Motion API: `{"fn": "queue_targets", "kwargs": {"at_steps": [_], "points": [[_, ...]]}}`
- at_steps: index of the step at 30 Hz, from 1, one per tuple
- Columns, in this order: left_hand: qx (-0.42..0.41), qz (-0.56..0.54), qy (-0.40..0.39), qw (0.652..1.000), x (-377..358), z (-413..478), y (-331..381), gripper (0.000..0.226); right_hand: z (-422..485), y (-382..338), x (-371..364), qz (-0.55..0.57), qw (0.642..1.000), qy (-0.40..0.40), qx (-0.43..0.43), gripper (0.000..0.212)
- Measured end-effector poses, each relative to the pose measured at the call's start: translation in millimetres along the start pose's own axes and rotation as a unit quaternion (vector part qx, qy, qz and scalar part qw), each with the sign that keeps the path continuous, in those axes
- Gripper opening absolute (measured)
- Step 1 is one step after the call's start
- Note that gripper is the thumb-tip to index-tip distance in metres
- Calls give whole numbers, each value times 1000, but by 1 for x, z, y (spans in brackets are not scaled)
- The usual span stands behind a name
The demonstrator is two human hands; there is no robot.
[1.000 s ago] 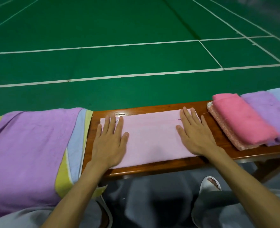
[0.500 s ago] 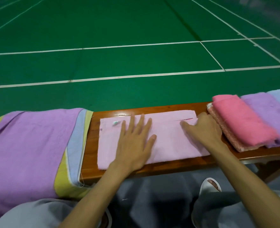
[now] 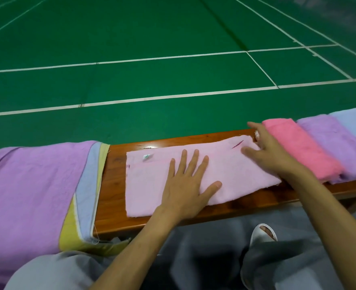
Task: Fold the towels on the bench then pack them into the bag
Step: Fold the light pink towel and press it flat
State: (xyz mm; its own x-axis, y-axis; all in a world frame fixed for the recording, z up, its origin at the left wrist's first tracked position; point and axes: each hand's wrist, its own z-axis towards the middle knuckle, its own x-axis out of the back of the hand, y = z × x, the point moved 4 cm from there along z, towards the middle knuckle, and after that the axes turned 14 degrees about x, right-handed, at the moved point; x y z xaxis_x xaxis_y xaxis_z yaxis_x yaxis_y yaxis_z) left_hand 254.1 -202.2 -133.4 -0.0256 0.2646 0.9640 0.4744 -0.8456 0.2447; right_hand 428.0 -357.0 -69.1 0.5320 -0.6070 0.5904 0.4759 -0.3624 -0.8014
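**Pale pink towel [image 3: 152, 185] pinned flat on table [image 3: 114, 185]**

The towel is pressed at the table's centre under the left hand [image 3: 185, 185], laid flat with fingers spread. The right hand [image 3: 275, 155] is set at its 3 o'clock end; whether the edge is pinched cannot be told. The cloth is judged light and limp, best taken by the corners. Folded towels [image 3: 302, 149] are lined up at 3 o'clock. No bag is identified.
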Motion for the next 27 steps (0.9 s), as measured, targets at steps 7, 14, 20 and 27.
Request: {"fn": "queue_targets", "kwargs": {"at_steps": [7, 14, 20, 27], "points": [[106, -545, -95, 826, 50, 1, -8, 53, 4, -61, -14, 178, 981, 78, 5, 85], [218, -781, -230, 538, 86, -18, -45, 48, -12, -126, -125, 338, 935, -85, 68, 96], [224, -772, -251, 539, 84, -10, -89, 68, -3, -103, -100, 321, 944, 18, 71, 73], [276, -759, -210, 551, 80, -20, -126, 59, -5, -84, -108, 250, 966, 24, 62, 62]]}}
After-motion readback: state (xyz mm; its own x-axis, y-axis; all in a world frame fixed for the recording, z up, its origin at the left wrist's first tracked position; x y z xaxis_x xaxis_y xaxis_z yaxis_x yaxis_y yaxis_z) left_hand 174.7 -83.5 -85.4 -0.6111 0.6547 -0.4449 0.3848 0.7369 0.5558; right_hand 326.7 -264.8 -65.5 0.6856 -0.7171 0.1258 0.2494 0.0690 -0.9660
